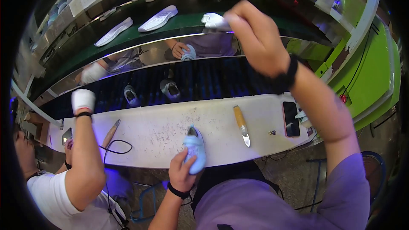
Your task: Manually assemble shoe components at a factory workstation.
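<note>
My left hand (182, 171) is closed round a small light blue shoe (196, 147), held upright over the near edge of the white worktable (157, 130). The shoe's dark opening points away from me. High over the far belt, my right hand (260, 34) is closed, its fingertips at one end of a white shoe sole (214, 20). Blur hides exactly how the fingers meet it. On the table between my arms lies a wooden-handled tool with a pointed metal blade (242, 125).
Two dark shoes (170, 89) sit on the roller conveyor (213, 76). White soles (158, 18) lie on the green belt (187, 24). At right are a phone (291, 119) and a small metal piece (272, 133). A co-worker's gloved hand (83, 100) is at left, near a corded tool (111, 133).
</note>
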A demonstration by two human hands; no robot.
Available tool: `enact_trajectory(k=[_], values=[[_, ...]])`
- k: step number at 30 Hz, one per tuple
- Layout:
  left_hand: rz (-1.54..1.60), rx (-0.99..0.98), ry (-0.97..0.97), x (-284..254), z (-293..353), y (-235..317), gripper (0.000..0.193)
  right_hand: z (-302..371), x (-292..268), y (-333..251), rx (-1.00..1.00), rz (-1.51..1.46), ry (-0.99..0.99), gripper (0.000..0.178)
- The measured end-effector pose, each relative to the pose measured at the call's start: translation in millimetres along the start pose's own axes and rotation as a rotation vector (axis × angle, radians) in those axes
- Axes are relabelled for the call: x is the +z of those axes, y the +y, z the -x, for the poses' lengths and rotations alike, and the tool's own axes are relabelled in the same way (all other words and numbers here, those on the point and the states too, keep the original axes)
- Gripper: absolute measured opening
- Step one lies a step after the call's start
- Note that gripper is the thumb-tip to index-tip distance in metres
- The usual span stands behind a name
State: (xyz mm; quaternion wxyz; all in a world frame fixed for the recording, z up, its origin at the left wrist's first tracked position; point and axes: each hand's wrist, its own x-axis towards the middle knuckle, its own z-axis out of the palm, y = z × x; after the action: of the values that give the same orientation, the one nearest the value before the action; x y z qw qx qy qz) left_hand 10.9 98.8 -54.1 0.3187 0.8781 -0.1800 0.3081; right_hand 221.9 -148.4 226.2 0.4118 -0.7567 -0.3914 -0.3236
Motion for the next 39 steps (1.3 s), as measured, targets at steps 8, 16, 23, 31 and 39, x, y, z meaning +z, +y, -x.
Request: enact_trajectory(k=[8,16,23,31,39], values=[[0.895,-0.434,-0.028,16.9,-45.9,26.8,0.052,236.2,11.5,-52.0,0.706,-0.346,-0.064,0.024],[0.954,-0.282,-0.150,60.8,-65.9,53.1,0.046,283.9,21.0,-69.6,0.842,-0.791,0.019,0.047],[0.377,-0.136,-0.288,38.3,-72.7,83.1,0.044,289.2,9.5,-66.2,0.919,-0.774,-0.157,0.042],[0.386,-0.107,-0.281,11.0,-46.9,110.8,0.033,289.8,18.2,-76.2,0.771,-0.659,-0.143,0.037],[0.578,-0.221,-0.246,5.3,-29.5,107.6,0.031,298.4,11.1,-85.6,0.651,-0.491,-0.192,0.038]])
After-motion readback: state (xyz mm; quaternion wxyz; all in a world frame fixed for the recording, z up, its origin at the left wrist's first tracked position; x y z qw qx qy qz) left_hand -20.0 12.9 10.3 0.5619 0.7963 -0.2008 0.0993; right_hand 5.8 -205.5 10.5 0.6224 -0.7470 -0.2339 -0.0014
